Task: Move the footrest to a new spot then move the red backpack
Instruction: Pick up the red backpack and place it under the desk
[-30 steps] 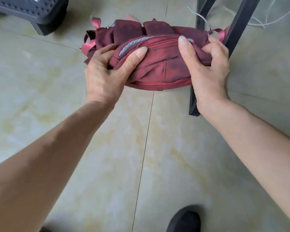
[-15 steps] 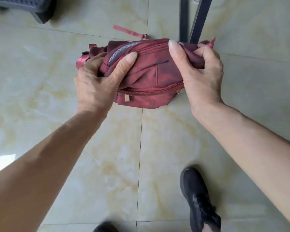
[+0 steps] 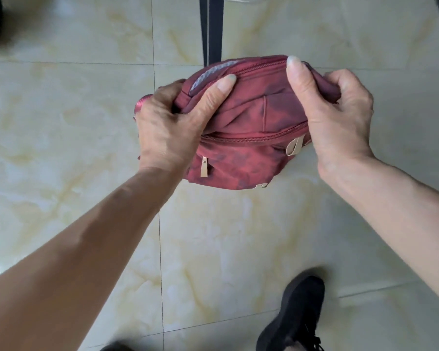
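The person stands bent over the tiled floor (image 3: pixel 238 236), holding the red backpack (image 3: pixel 249 127) up off it in both bare hands. The left hand (image 3: pixel 170 127) is clamped on the bag's left end, thumb pressed across the front panel just under the top zipper, the other fingers wrapped round behind the fabric. The right hand (image 3: pixel 337 117) is closed on the right end the same way, its thumb lying up over the top seam and the fingers bunching the cloth behind. Between the two hands the bag sags a little and creases; its front pocket faces up toward the person, with pale zipper pulls (image 3: pixel 203 167) hanging at the lower left and the right of the pocket. A bit of shiny red strap (image 3: pixel 142 106) pokes out behind the left hand.

The bag hangs in the air over a seam between floor tiles, just in front of a dark furniture leg (image 3: pixel 212 29) that runs up to the top edge of view. Below it, near the bottom edge, a black shoe (image 3: pixel 294 317) is planted on the tiles, well apart from the bag.
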